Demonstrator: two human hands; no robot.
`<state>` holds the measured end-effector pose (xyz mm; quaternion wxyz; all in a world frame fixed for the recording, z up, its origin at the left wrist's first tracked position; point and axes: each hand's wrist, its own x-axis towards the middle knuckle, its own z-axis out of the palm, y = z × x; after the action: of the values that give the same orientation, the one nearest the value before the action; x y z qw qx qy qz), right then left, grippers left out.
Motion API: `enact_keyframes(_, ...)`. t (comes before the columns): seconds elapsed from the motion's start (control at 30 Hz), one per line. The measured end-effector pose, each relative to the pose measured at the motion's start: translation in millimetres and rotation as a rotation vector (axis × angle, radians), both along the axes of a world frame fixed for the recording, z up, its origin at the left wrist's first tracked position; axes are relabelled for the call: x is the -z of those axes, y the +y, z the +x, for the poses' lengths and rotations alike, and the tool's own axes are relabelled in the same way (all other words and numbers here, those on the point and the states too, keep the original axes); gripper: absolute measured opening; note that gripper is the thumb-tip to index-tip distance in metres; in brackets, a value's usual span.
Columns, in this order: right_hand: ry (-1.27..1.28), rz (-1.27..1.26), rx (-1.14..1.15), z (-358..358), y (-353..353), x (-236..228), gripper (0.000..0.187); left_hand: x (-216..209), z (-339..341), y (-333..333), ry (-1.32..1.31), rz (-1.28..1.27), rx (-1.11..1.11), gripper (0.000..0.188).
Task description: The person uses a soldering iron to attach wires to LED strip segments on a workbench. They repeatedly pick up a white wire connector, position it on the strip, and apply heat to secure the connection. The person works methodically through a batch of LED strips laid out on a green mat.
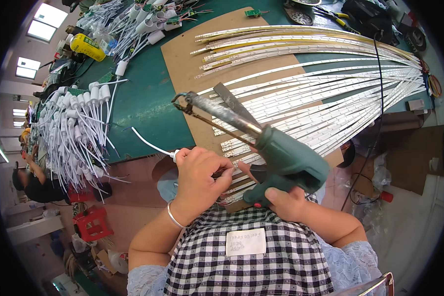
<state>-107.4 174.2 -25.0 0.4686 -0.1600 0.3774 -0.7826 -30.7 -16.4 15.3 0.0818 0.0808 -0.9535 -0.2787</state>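
My right hand [288,201] is closed round the handle of a dark green soldering gun [296,160], whose metal barrel points up and to the left across the board. My left hand [200,175] is closed on a white corded end cap [174,155]; its white cord [150,143] sticks out to the left. The left thumb and fingers pinch close to the ends of white LED strips [281,106]. What lies between those fingertips is hidden. A flat dark metal bar [236,104] rests across the strips, behind the gun's barrel.
The strips lie on a brown board [180,54] atop a green table [148,111]. White corded caps [79,111] are heaped at left, with a yellow bottle [87,47] behind. A black cable [381,93] crosses the strips at right. Another person [37,180] is at far left.
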Motion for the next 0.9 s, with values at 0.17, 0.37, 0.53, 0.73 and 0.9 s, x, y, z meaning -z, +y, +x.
enact_keyframes(0.17,-0.032,0.070,0.027,5,-2,-2,0.079,2,1,1,0.053,0.013,-0.034,0.010)
enact_keyframes(0.37,0.053,0.081,0.016,1,4,-1,0.078,8,-1,4,0.158,-0.148,-0.022,0.016)
enact_keyframes(0.53,0.025,0.139,-0.043,5,8,10,0.076,12,-1,8,0.241,-0.305,0.008,0.020)
enact_keyframes(0.73,0.039,0.165,-0.043,6,9,9,0.075,16,0,10,0.245,-0.391,0.006,0.022)
enact_keyframes(0.9,0.045,0.166,-0.011,7,9,9,0.073,16,0,12,0.244,-0.440,0.024,0.021)
